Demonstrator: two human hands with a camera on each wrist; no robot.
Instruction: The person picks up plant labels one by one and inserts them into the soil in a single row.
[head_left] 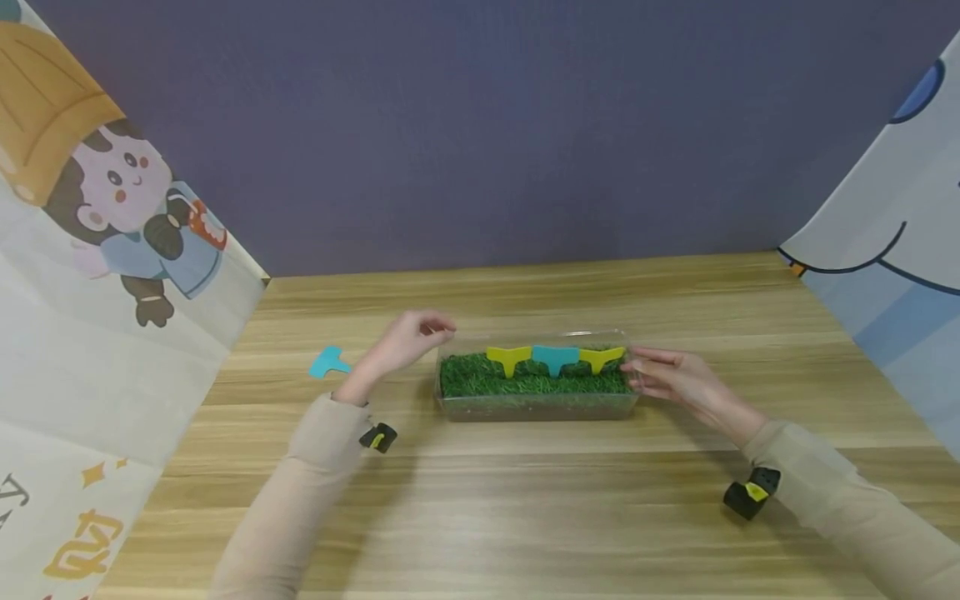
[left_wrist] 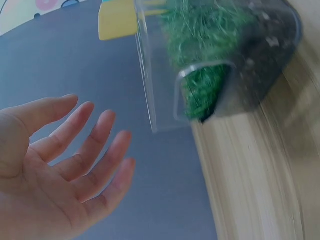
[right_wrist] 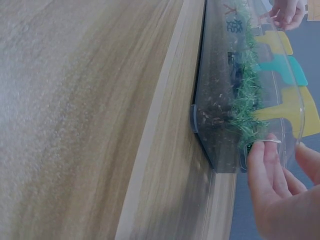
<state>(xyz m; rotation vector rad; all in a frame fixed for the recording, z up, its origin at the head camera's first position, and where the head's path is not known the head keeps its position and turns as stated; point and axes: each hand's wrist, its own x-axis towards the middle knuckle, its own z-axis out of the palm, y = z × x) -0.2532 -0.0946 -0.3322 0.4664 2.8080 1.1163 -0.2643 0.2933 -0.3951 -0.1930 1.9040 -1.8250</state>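
Observation:
A clear plastic box (head_left: 540,408) stands on the table, with green artificial grass (head_left: 472,377) over dark soil-like filling. Standing in the grass in a row are a yellow T-shaped plant label (head_left: 509,358), a blue one (head_left: 555,358) and another yellow one (head_left: 602,357). My right hand (head_left: 678,382) holds the box's right end, fingertips at the handle hole and thumb by the rim in the right wrist view. Beyond the left end, my left hand (left_wrist: 75,175) is apart from the box with relaxed, spread fingers and nothing in them.
A loose blue plant label (head_left: 328,362) lies on the wooden table (head_left: 510,517), left of my left hand. A dark panel (head_left: 510,133) rises behind the table's back edge. Printed cloths (head_left: 67,358) hang at both sides.

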